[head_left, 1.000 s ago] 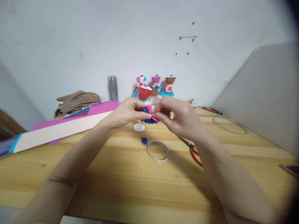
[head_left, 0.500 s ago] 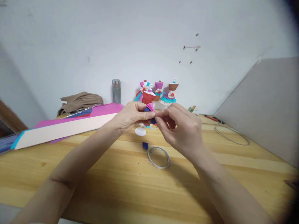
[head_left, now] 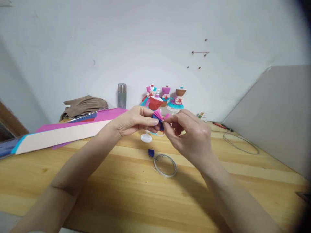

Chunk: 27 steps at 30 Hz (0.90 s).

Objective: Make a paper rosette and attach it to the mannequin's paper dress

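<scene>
Pleated piece (head_left: pixel 158 114): was apparently being shaped; next likely needed steady pinching.
Left hand (head_left: pixel 133 121): closed on its folds.
Right hand (head_left: pixel 190 134): pinched near its middle.

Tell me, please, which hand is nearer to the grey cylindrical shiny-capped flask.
Left: the left hand is in front of the flask and slightly right; the right hand is farther right.
</scene>
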{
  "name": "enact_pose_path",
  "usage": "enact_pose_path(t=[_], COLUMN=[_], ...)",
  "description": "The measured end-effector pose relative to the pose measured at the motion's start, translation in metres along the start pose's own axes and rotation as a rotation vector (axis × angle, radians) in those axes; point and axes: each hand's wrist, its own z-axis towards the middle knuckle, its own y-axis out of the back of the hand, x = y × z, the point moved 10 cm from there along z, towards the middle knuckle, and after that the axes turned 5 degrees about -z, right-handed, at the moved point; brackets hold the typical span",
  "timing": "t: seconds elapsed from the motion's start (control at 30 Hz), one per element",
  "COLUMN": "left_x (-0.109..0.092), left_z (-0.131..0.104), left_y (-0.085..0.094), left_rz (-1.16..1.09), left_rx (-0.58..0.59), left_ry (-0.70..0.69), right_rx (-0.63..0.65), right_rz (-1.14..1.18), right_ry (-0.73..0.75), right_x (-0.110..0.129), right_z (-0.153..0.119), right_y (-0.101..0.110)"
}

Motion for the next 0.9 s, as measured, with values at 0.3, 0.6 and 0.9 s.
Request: enact_pose_path(t=[0.3,0.6,0.9], left_x=[-0.005,-0.009,-0.011], left_z=[0.001,-0.002,-0.001], left_y=[0.010,0.004,0.013], left_rz=[0.061,0.156,0.071], left_rx=[-0.158,-0.142,-0.203], left_ry=[-0.101,-0.097,-0.144], right_rx=[0.011,-0.022,-0.001], right_rz=[-0.041,-0.089,-0.019], right_ry=[0.044,0.068,0.110], right_x=[0.004,0.003,0.008], right_z=[-0.002,-0.004,-0.005], right_y=[-0.002,-0.005,-0.004])
